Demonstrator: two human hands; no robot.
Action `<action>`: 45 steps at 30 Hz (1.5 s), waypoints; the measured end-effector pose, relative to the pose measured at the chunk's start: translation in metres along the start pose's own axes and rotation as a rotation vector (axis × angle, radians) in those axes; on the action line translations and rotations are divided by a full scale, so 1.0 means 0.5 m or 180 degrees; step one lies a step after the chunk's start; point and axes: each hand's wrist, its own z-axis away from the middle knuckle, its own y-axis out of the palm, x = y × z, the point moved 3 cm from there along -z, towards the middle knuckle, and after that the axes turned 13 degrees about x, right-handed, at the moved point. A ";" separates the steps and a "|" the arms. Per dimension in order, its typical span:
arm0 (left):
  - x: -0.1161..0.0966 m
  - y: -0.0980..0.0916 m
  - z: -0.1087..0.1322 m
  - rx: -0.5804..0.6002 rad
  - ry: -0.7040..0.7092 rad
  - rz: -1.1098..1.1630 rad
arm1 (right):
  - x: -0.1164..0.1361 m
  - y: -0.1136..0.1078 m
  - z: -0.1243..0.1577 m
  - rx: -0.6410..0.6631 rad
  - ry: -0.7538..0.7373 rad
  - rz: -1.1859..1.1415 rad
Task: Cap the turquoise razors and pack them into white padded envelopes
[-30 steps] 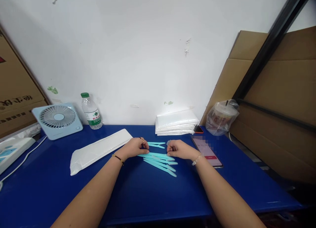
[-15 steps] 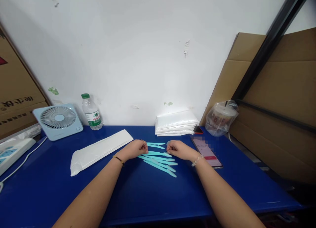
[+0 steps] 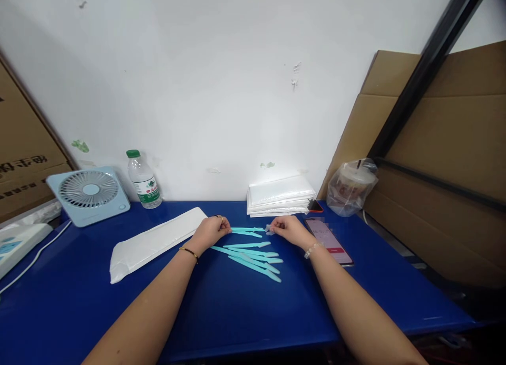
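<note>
My left hand pinches the handle end of a thin turquoise stick tool at the back of the group. At that tool's right end, my right hand has its fingers closed on a small translucent cap. Several more turquoise tools lie fanned out in front of my hands on the blue table. A long white padded packet rests beside my left hand.
At the back stand a light blue fan, a water bottle, stacked white packets and a bagged drink cup. A phone lies right of my right hand. Cardboard borders the right side.
Both hands have moved back, away from the front tools, to the rear ones. The tool my left hand was touching now lies free. The cap at my right fingertips shows more clearly.
</note>
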 end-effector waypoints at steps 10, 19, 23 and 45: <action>-0.064 0.011 0.022 0.0386 0.0529 0.0107 | 0.050 0.039 0.009 0.0517 -0.0441 0.0553; -0.061 0.011 0.009 0.0240 0.0490 -0.0102 | 0.042 0.021 0.006 0.0206 -0.0408 0.0517; -0.030 -0.004 0.004 -0.0004 0.0160 -0.0172 | 0.017 -0.006 0.006 -0.0127 -0.0106 0.0466; -0.088 0.006 0.010 -0.0072 0.0529 -0.0454 | 0.060 0.015 0.008 0.0178 -0.0456 0.0530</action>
